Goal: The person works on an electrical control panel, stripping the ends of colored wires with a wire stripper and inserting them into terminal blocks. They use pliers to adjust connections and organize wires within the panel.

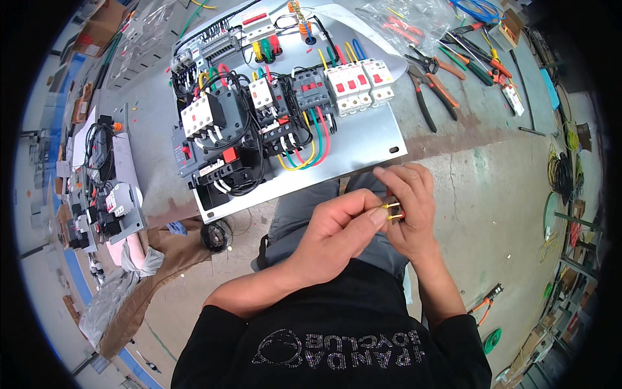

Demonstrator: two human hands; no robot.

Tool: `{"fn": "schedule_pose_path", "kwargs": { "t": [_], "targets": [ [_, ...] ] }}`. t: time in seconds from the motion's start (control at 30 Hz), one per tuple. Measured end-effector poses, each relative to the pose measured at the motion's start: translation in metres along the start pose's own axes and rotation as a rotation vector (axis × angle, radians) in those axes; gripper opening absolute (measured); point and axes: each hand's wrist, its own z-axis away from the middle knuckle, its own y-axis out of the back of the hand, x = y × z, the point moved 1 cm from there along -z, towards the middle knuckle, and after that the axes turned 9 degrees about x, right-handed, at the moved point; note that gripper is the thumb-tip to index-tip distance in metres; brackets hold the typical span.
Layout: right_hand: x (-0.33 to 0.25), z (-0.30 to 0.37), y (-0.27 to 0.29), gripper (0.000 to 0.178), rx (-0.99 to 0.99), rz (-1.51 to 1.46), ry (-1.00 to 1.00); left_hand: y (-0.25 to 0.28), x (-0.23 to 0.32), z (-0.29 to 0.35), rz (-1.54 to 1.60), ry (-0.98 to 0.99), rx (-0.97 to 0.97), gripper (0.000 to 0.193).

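Note:
In front of my lap, my left hand [343, 227] is closed in a pinch, thumb against forefinger. Thin yellow pieces with pale tips [392, 205], which look like wire ends, stick out from that pinch toward the right. My right hand [413, 207] is curled close beside it, fingers bent round a small item with a bit of red showing; its kind is mostly hidden by the fingers. Just beyond both hands, a metal mounting plate [363, 139] lies on the bench. It bears contactors [311, 91], white circuit breakers [350, 87] with red switches, and looped yellow, green and red wires [317, 146].
Pliers with orange and black handles [440, 94] and several other hand tools [476, 61] lie at the right of the bench. A second, smaller assembly [107, 168] stands at the left. On the floor are a black wire coil [216, 237] and orange-handled pliers [487, 301].

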Motion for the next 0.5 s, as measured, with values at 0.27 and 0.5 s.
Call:
{"fn": "schedule_pose_path", "kwargs": {
  "t": [0.27,0.5],
  "targets": [
    [0.001,0.002,-0.002,0.031,0.008,0.025,-0.022,-0.007,-0.006,0.005,0.097,-0.038,0.039,0.020],
    [0.007,0.003,-0.002,0.033,0.009,-0.036,-0.024,-0.011,-0.007,0.005,0.122,-0.030,0.053,0.019]
  ]
}}
